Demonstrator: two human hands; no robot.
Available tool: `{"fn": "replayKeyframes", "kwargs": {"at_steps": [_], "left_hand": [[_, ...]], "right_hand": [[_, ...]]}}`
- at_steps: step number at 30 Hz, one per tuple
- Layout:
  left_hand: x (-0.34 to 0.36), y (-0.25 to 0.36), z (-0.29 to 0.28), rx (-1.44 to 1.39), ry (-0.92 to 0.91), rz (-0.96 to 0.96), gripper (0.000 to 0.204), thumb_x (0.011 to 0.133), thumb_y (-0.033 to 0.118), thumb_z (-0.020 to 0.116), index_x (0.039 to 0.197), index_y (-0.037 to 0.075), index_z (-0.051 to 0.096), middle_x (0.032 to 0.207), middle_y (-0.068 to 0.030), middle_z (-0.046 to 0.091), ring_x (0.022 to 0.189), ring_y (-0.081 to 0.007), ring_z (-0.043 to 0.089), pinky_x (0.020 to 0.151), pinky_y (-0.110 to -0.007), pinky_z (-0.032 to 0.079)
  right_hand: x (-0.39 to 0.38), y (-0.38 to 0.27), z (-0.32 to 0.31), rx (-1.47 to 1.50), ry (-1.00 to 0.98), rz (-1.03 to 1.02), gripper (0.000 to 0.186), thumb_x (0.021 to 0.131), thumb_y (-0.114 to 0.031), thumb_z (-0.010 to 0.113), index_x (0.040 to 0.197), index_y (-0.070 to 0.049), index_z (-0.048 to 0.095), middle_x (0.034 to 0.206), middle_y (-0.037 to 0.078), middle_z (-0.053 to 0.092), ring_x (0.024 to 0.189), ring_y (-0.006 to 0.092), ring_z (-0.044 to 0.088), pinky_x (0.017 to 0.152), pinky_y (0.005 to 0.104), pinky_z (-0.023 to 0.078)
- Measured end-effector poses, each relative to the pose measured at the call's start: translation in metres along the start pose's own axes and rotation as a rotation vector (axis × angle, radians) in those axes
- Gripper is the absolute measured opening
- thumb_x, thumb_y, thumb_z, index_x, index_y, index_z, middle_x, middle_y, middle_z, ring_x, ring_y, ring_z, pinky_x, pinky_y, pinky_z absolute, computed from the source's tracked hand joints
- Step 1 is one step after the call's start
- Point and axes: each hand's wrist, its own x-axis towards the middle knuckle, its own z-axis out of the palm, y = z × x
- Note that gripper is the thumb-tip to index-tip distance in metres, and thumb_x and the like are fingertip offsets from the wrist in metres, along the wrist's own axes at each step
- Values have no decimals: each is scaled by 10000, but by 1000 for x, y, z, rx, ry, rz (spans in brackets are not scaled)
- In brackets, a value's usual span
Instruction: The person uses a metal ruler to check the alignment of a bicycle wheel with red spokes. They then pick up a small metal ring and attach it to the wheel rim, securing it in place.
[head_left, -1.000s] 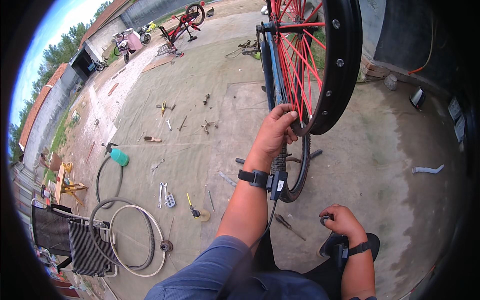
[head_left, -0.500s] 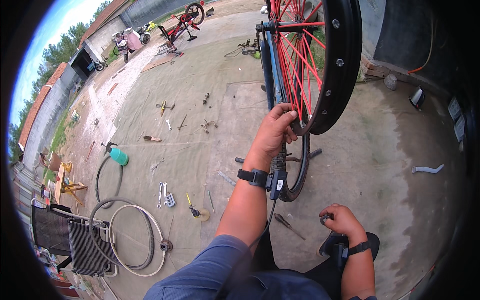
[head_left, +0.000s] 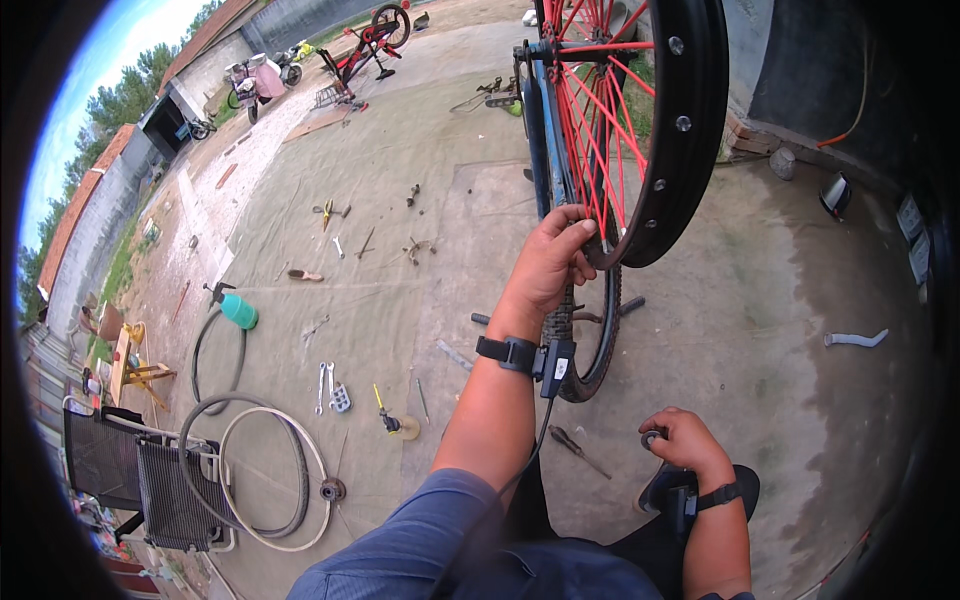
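Observation:
In front of me stands a bicycle wheel with a wide black rim (head_left: 690, 140) and red spokes (head_left: 585, 130), set upright on a blue bicycle frame (head_left: 541, 130). My left hand (head_left: 556, 258) is closed at the rim's lower edge, thumb and fingers beside the spoke ends. What lies between the fingertips is partly hidden. Low on the right, apart from the wheel, my right hand (head_left: 688, 440) is closed on a small round dark tool (head_left: 652, 437). A knobbly black tyre (head_left: 590, 385) shows below the wheel. Near my legs a screwdriver (head_left: 578, 452) lies on the ground.
To the left lie pliers (head_left: 326, 212), spanners (head_left: 321, 388), a brush (head_left: 305, 275), a green spray bottle (head_left: 238, 311), loose tyres (head_left: 300, 480) and a hub (head_left: 333, 489). A folding chair (head_left: 180, 495) stands beyond. At right are a grey tube (head_left: 856, 339) and bricks (head_left: 748, 143).
The wheel's rim and spokes have shifted very slightly to the right. Both hands keep their places and their hold.

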Motion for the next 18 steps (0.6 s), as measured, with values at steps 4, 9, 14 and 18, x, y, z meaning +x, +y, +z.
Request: {"fn": "replayKeyframes", "kwargs": {"at_steps": [4,9,14,18], "left_hand": [[0,0,1,3,8,0,349,978,275,692,1234,61,592,816,-19,671,531,-97,633,461,-208,463],[-3,3,4,15,19,-1,350,978,274,690,1235,57,592,824,-22,671,529,-99,630,462,-210,463],[-1,1,3,11,23,3,346,981,273,688,1232,56,593,821,-22,670,525,-99,627,460,-211,463],[0,0,0,6,5,12,342,982,274,686,1230,57,594,818,-21,669,522,-97,626,460,-210,464]], "right_hand": [[0,-1,-1,6,-2,-2,278,776,-129,678,1037,-92,766,908,161,697,864,338,669,802,411,550],[0,1,1,23,4,13,279,769,-127,680,1032,-93,768,908,157,697,863,334,670,800,410,550],[1,4,1,-10,5,-19,278,771,-121,674,1032,-89,766,919,160,698,866,336,671,801,405,550],[1,0,0,7,-5,-3,280,773,-118,670,1036,-85,763,929,162,698,867,335,671,803,404,549]]}}
